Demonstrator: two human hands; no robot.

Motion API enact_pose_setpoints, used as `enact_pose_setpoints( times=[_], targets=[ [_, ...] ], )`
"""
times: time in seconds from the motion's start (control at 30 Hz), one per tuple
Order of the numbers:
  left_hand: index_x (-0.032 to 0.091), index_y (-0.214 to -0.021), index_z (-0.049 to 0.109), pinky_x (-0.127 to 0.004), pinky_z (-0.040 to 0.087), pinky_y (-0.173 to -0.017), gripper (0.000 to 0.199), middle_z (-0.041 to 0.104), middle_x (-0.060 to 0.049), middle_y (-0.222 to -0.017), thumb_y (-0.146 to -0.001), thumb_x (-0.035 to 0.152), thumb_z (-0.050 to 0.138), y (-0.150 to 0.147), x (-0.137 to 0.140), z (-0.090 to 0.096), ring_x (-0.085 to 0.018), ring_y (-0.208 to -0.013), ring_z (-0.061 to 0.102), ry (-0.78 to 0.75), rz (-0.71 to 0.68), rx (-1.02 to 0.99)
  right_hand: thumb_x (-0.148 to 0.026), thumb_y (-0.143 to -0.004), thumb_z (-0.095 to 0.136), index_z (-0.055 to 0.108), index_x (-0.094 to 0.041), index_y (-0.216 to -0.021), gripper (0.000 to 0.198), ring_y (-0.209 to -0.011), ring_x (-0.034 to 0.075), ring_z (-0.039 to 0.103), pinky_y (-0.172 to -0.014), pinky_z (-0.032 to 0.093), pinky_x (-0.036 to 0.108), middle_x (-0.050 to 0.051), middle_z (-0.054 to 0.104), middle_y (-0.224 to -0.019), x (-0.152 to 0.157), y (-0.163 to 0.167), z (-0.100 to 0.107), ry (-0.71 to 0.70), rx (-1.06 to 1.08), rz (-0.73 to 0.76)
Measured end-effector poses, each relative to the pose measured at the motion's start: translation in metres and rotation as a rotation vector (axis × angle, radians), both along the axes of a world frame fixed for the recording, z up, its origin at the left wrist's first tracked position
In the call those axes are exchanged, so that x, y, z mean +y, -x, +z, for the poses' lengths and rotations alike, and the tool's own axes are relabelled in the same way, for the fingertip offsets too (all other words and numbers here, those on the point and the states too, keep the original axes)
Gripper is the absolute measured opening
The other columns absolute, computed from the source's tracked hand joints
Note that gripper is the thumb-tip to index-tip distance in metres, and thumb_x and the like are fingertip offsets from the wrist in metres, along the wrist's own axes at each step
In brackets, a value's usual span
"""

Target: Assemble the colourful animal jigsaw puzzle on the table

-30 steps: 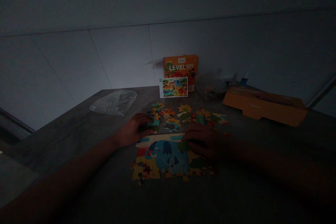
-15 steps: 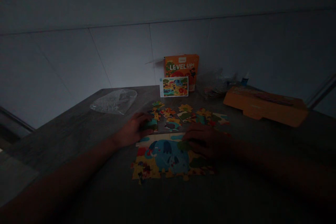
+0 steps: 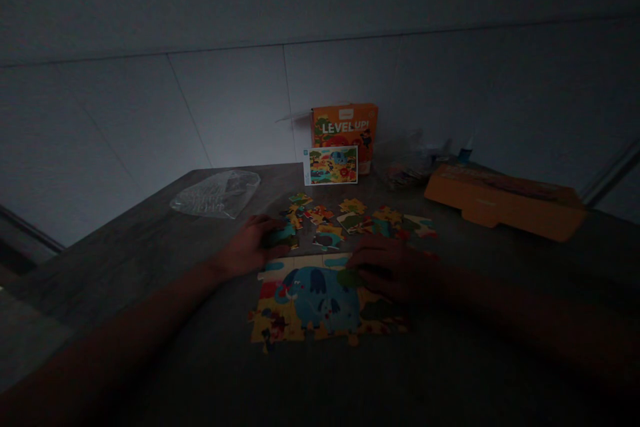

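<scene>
In dim light, a partly joined elephant puzzle [image 3: 320, 297] lies on a table [image 3: 145, 240]. Near its far left corner, the left hand [image 3: 255, 243] half curls around a teal piece [image 3: 284, 236]; the right hand [image 3: 387, 267] bends over its far right. Whether either grips anything, I can't tell.

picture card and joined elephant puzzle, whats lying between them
In the head view, loose puzzle pieces lie between the picture card and the joined elephant puzzle.

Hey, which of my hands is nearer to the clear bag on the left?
Left. Your left hand is right of the clear bag and nearer you; your right hand is farther right, at the assembled puzzle.
</scene>
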State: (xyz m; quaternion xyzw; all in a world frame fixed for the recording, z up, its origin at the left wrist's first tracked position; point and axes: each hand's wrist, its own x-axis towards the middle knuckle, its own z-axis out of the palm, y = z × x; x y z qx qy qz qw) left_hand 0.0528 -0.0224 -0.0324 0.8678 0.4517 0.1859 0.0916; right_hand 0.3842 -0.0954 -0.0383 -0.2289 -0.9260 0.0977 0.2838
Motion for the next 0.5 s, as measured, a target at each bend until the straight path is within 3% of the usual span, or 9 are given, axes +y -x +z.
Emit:
enact_pose_setpoints(
  times=[0.2,0.33,0.43,0.5],
  targets=[
    [0.020,-0.131,0.065,-0.039,0.056,-0.089,0.056,0.068,-0.010,-0.119,-0.080,0.043,0.072,-0.004,-0.005,0.001,-0.027,-0.103,0.067,0.091,-0.008,-0.318,-0.017,-0.100,0.051,0.068,-0.016,-0.110,0.020,-0.091,0.018,0.063,-0.080,0.052,0.031,0.009,0.066,-0.102,-0.001,-0.001,0.002,0.021,-0.018,-0.018],
    [0.019,-0.126,0.067,-0.037,0.058,-0.083,0.051,0.072,-0.010,-0.117,-0.084,0.047,0.066,0.002,0.001,0.003,-0.027,-0.098,0.069,0.054,0.149,-0.525,-0.017,-0.100,0.050,0.069,-0.015,-0.109,0.021,-0.092,0.018,0.062,-0.080,0.051,0.031,0.010,0.065,-0.102,0.000,0.000,0.000,0.012,-0.010,-0.014],
    [0.018,-0.132,0.063,-0.038,0.058,-0.083,0.050,0.072,-0.011,-0.117,-0.089,0.043,0.055,0.015,0.012,0.002,-0.026,-0.096,0.071,-0.071,0.328,-0.429,-0.017,-0.100,0.051,0.069,-0.015,-0.108,0.020,-0.092,0.018,0.062,-0.080,0.051,0.031,0.009,0.065,-0.101,0.001,-0.001,-0.002,0.009,0.003,-0.005],
    [0.018,-0.117,0.073,-0.044,0.057,-0.087,0.042,0.074,-0.012,-0.108,-0.086,0.042,0.059,0.023,0.019,-0.001,-0.031,-0.097,0.071,-0.084,0.356,-0.327,-0.018,-0.100,0.051,0.069,-0.015,-0.108,0.020,-0.091,0.018,0.062,-0.080,0.051,0.031,0.009,0.065,-0.101,0.001,-0.001,-0.003,0.002,0.011,0.004]
  ],
)
